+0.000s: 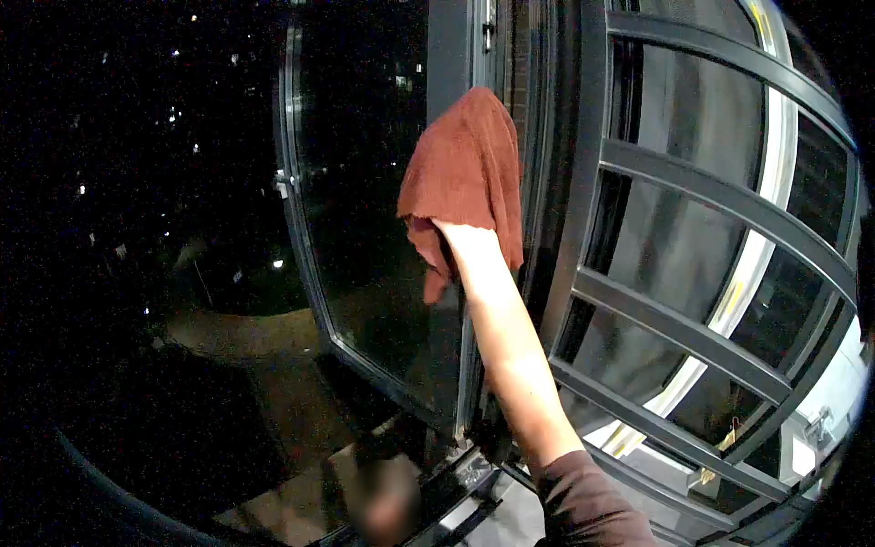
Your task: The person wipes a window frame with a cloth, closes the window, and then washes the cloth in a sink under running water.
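Observation:
A reddish-brown cloth (465,173) is draped over my right hand (467,239), so that only the wrist and forearm show below its edge. My arm stretches upward, with the cloth against the dark frame (448,55) of an open window sash. The fingers are hidden beneath the fabric, which hangs down on both sides of the wrist. The sash's glass pane (365,210) stands just to the left of the cloth. My left hand is not in view.
Dark metal bars (693,173) run across the right side, with window panes behind them. A window handle (282,184) sits on the sash's far edge. At the bottom lies a sill track (469,465). Outside is night, with scattered lights and a path (292,401) far below.

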A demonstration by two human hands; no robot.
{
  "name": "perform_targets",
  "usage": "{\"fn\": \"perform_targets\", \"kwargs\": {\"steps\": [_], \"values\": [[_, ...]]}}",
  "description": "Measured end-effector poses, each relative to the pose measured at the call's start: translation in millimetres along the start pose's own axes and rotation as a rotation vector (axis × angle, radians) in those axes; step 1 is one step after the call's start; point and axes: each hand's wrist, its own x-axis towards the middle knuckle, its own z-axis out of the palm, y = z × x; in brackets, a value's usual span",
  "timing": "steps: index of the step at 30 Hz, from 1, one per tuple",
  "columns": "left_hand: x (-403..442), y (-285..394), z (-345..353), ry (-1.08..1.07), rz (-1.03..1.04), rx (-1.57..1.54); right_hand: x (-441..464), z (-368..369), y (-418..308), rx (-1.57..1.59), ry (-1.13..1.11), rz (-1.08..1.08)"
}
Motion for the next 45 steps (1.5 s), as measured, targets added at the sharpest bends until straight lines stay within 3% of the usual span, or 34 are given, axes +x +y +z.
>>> {"fn": "perform_targets", "kwargs": {"steps": [19, 24, 29, 31, 32, 33, 35, 36, 40, 42, 45], "values": [[-22, 4, 13, -0.082, 0.004, 0.062, 3, 7, -5, 0.077, 0.038, -0.029], [-45, 3, 1, 0.047, 0.085, 0.123, -2, 24, -21, 0.187, 0.054, 0.003], [-63, -2, -2, 0.310, 0.152, 0.327, -51, 44, -29, 0.325, 0.013, 0.107], [-58, -9, 13, 0.473, 0.029, 0.329, -78, 46, -32, 0.397, -0.006, 0.161], [-57, -9, 16, 0.173, -0.334, 0.343, -89, 48, -31, 0.407, -0.021, 0.180], [-65, -11, 5, 0.315, 0.100, 0.583, -102, 48, -30, 0.432, -0.035, 0.205], [-70, -30, 9, 0.171, 0.217, 0.718, -136, 48, -27, 0.472, -0.085, 0.264], [-59, -2, -33, 0.368, 0.371, 0.565, -152, 48, -26, 0.489, -0.107, 0.284], [-54, 21, -67, 0.301, 0.307, 0.319, -223, 45, -21, 0.541, -0.220, 0.383], [-55, 11, -48, 0.177, -0.079, 0.162, -260, 45, -23, 0.474, -0.280, 0.405], [-56, 2, -44, 0.109, -0.071, 0.092, -302, 30, -30, -0.152, -0.396, 0.170]]}}
